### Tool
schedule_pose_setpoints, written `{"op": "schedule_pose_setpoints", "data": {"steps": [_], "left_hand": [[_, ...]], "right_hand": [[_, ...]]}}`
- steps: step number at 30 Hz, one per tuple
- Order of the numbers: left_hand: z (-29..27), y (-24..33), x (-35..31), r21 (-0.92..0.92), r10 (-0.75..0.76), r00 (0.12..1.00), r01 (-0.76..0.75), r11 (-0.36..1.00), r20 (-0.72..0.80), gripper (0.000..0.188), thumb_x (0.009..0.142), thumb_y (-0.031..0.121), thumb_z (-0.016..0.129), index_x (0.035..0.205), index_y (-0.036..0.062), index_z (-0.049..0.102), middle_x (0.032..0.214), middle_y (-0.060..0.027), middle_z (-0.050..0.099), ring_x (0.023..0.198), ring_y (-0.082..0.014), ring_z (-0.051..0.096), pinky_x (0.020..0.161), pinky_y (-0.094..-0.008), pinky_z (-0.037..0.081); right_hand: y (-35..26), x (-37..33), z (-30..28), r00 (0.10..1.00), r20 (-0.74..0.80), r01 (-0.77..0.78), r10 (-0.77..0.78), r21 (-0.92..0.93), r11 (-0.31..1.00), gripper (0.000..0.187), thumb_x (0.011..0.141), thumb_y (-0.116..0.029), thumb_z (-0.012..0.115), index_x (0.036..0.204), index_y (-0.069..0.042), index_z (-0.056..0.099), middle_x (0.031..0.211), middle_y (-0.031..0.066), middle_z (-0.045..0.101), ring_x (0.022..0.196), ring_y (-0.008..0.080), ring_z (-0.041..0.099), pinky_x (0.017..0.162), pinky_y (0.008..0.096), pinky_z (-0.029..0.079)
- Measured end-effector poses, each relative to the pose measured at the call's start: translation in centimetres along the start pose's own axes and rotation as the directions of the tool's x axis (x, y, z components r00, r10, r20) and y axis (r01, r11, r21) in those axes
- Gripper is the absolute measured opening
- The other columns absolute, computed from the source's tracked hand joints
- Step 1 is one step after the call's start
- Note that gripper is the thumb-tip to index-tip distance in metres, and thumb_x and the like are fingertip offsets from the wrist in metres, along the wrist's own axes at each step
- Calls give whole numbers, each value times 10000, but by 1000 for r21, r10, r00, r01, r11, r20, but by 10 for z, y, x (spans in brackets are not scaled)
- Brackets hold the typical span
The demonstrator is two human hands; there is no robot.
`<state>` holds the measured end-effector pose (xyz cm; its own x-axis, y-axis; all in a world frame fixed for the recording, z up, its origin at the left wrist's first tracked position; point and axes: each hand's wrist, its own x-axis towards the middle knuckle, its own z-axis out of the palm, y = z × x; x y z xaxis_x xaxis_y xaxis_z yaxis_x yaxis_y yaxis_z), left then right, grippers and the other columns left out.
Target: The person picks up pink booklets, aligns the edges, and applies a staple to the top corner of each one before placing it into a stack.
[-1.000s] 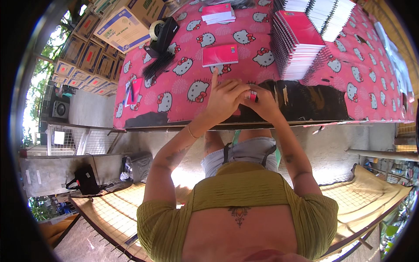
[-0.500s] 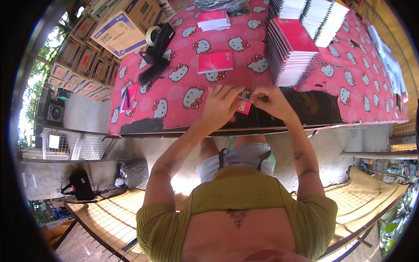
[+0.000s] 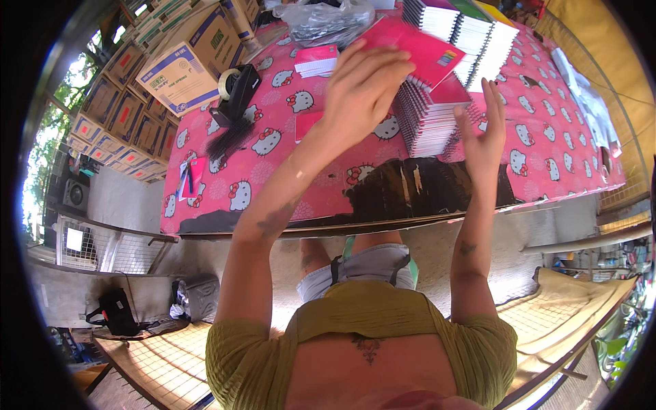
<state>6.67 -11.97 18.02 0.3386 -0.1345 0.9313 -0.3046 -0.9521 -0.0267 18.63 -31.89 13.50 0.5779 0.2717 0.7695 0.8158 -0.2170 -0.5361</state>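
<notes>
My left hand [image 3: 365, 89] is closed on the near left edge of a pink-covered spiral notebook [image 3: 434, 56], tilted above a stack. That stack of pink spiral notebooks [image 3: 430, 123] stands on the table, its wire bindings toward the left. To the right of the stack, my right hand [image 3: 484, 140] is raised with thumb and fingers apart, holding nothing. Under my left forearm lies a pink pad [image 3: 307, 124], mostly covered by the arm. Beyond it is a small pile of pink pads [image 3: 316, 63].
White-paged spiral notebooks [image 3: 486, 58] stand at the back right, beside a clear plastic bag [image 3: 326, 24]. A black tape dispenser [image 3: 239, 92], dark thin wires [image 3: 231, 139] and cardboard boxes [image 3: 195, 65] are on the left. The pink table cover [image 3: 287, 179] is torn near the front edge.
Both hands were together near the table's front edge over a small pink item. Now they are apart; the left has a notebook over the stack, and the right has moved right and opened.
</notes>
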Motion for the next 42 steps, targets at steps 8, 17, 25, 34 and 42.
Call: {"op": "schedule_pose_setpoints", "data": {"steps": [8, 17, 25, 34, 42], "left_hand": [[84, -47, -27, -507, -133, 916, 325, 798, 378, 241, 825, -60, 587, 1026, 33, 681, 1166, -118, 706, 1289, -279, 557, 1128, -440, 377], [43, -64, -65, -262, -408, 851, 498, 827, 329, 300, 829, 24, 640, 1123, 64, 685, 1162, -129, 694, 1138, -300, 643, 1030, -410, 462], [-50, -87, -220, 214, -342, 782, 268, 939, 522, 319, 824, 63, 689, 1141, 49, 661, 949, -138, 656, 803, -346, 659, 732, -404, 557], [-40, 5, -157, -63, -223, 832, 294, 954, 509, 308, 798, -12, 632, 1103, 12, 660, 1005, -170, 682, 891, -340, 679, 750, -404, 564], [-160, -145, -279, 881, -703, 698, 239, 407, 135, 157, 864, 114, 648, 986, 19, 626, 961, -152, 622, 861, -354, 635, 786, -472, 529]], "right_hand": [[70, 23, 9, 868, 467, -403, 169, 464, 789, 603, 920, -138, 710, 1415, 84, 447, 1249, 151, 632, 1091, 141, 573, 964, 274, 448], [67, 4, -31, 976, 168, -197, 140, 406, 892, 549, 958, -161, 631, 1441, 20, 443, 1380, 198, 550, 1247, 246, 544, 1055, 383, 409], [-10, -67, -14, 981, 193, -110, -8, 593, 798, 175, 908, -17, 634, 1074, 4, 682, 1001, 93, 679, 880, 156, 619, 806, 284, 499], [8, -134, 98, 744, 656, -477, 126, 389, 788, 495, 803, -47, 778, 1258, -45, 583, 1070, 131, 682, 943, 219, 673, 833, 322, 528], [13, -147, 112, 741, 651, -596, 164, 526, 606, 407, 822, -21, 765, 1194, -12, 599, 1082, 76, 646, 978, 121, 604, 838, 256, 501]]}}
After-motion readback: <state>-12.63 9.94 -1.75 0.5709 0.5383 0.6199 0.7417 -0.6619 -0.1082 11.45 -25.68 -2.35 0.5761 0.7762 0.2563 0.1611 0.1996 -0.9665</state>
